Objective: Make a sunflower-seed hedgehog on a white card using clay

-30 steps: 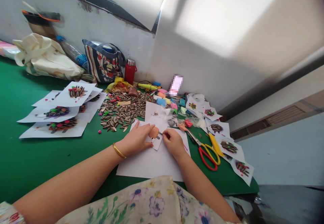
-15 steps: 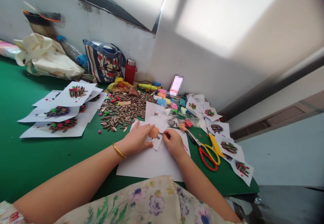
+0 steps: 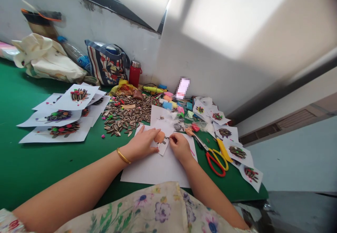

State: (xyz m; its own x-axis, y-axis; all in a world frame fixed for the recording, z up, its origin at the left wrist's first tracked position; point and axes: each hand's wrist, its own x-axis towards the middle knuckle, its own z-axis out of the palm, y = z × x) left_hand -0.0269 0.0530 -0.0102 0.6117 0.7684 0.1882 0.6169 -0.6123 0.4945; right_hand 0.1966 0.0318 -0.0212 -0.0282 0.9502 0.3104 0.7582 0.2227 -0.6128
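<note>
A small white card [image 3: 163,150] with a flattened piece of orange clay [image 3: 159,137] on it lies over larger white sheets. My left hand [image 3: 144,140] holds the card at its left side, thumb near the lower edge and fingers beside the clay. A dark sunflower seed sticks out just below the clay. From the right, my right hand [image 3: 181,146] pinches another sunflower seed [image 3: 167,138] close to the clay's right edge. Beyond both hands spreads a heap of striped sunflower seeds [image 3: 126,115].
Scissors [image 3: 214,159] with red and yellow handles lie right of my right hand. Finished seed-and-clay cards lie at left [image 3: 64,129] and right [image 3: 238,152]. Bagged coloured clay [image 3: 167,105], a red bottle [image 3: 134,74] and a striped bag [image 3: 106,64] stand toward the wall.
The view has shifted very slightly. Both hands keep nearly the same place over the card, and the seed stays in my right fingers.
</note>
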